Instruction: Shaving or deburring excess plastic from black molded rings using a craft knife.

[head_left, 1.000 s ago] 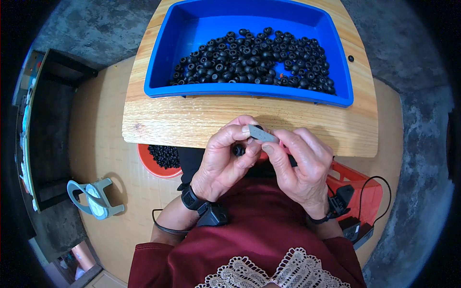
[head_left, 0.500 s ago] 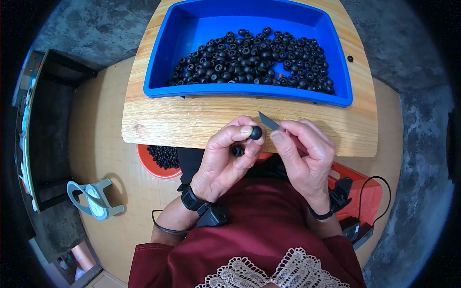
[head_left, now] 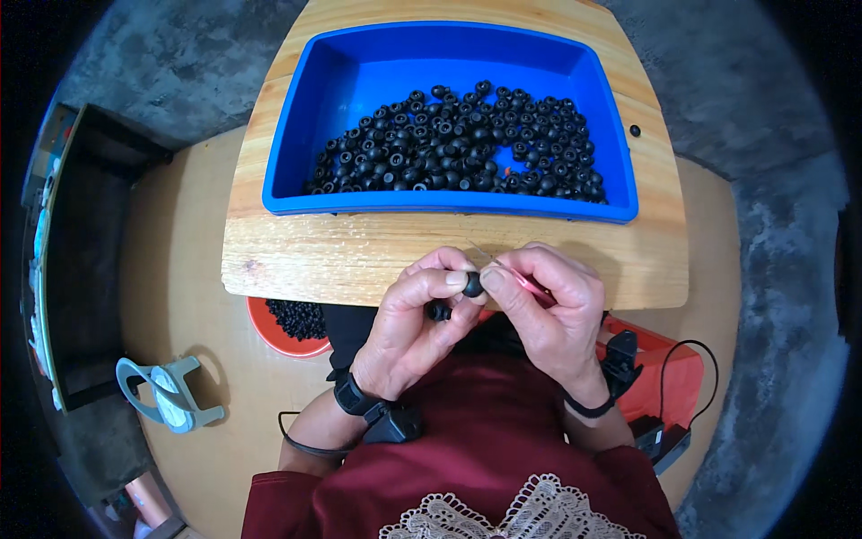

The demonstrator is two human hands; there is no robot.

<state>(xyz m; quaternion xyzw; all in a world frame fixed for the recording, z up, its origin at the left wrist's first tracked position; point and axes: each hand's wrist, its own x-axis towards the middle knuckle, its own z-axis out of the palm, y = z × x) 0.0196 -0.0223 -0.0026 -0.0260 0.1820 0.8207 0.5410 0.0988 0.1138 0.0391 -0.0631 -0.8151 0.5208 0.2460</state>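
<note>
My left hand [head_left: 415, 316] pinches a round black rubber cap [head_left: 472, 285] between thumb and forefinger. A second black cap [head_left: 439, 311] is tucked among its lower fingers. My right hand [head_left: 549, 304] is closed around a small knife with a red handle [head_left: 530, 284], the thin blade pointing up and left past the fingertips. Its thumb meets the right side of the pinched cap. Both hands are over the near edge of the wooden table [head_left: 314, 256]. Beyond them stands a blue tray [head_left: 449, 205] with a heap of similar black caps [head_left: 431, 153].
One loose black cap [head_left: 636, 131] lies right of the tray. Below the table's left side, an orange-red bowl [head_left: 289, 345] holds small black pieces. A grey-blue stool [head_left: 171, 393] stands on the floor at left, near a dark shelf [head_left: 99, 260]. A red crate [head_left: 669, 368] is at lower right.
My right hand has come left to the cap, its thumb now touching it. The knife has turned so its blade shows edge-on. The whole view has shifted slightly.
</note>
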